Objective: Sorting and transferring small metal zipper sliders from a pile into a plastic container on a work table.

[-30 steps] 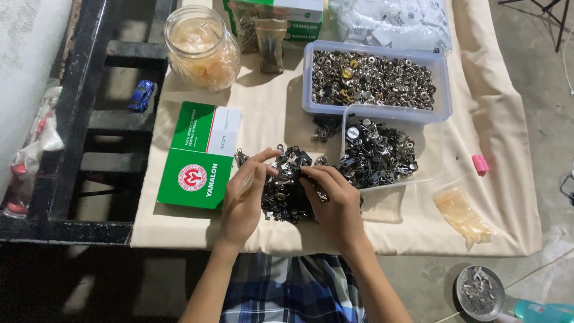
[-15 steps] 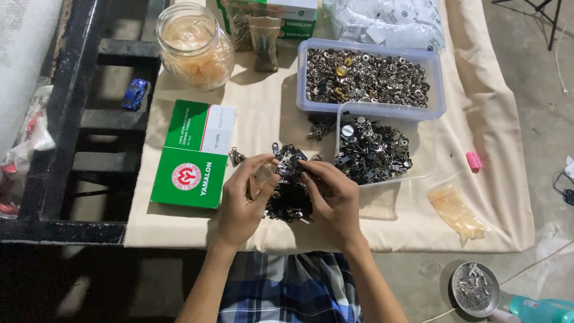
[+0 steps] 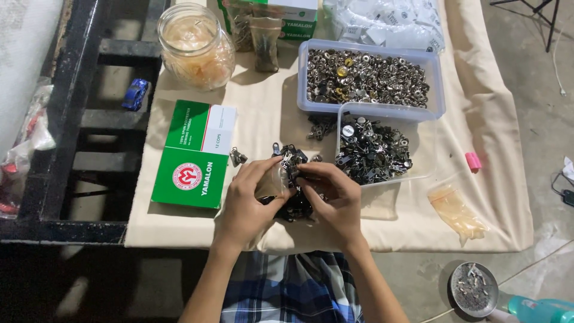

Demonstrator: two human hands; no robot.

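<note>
Cream cloth (image 3: pixel 490 203) covers the counter, which sits beside a black metal frame (image 3: pixel 66 119) over a grey concrete floor.

Both hands meet near the front edge of the cloth, over a loose heap of dark metal zipper pulls (image 3: pixel 293 161). The left hand (image 3: pixel 248 203) is curled, its fingers pinching a small clear plastic bag (image 3: pixel 272 184) at the top. The right hand (image 3: pixel 335 200) is also curled, fingertips pressed to the same spot on the bag; whether it holds a zipper pull there I cannot tell. The heap lies under and just behind the two hands, touching them.

Just left of the left hand lies a flat green and white box (image 3: pixel 194 154). A single stray pull (image 3: pixel 237 157) sits between that box and the heap. Behind the right hand stands a small clear tub (image 3: pixel 382 179) filled with more dark pulls, and behind that a larger clear tub (image 3: pixel 433 90) full of silver and brass-coloured metal pieces.

Farther back on the left is a glass jar (image 3: pixel 194 45) with pale orange contents. Near the right edge of the cloth lie a crumpled clear bag (image 3: pixel 457 209) and a small pink object (image 3: pixel 473 161). A small blue toy car (image 3: pixel 136 94) rests on the frame. Down on the floor at the right sits a round metal dish (image 3: pixel 473 289).
</note>
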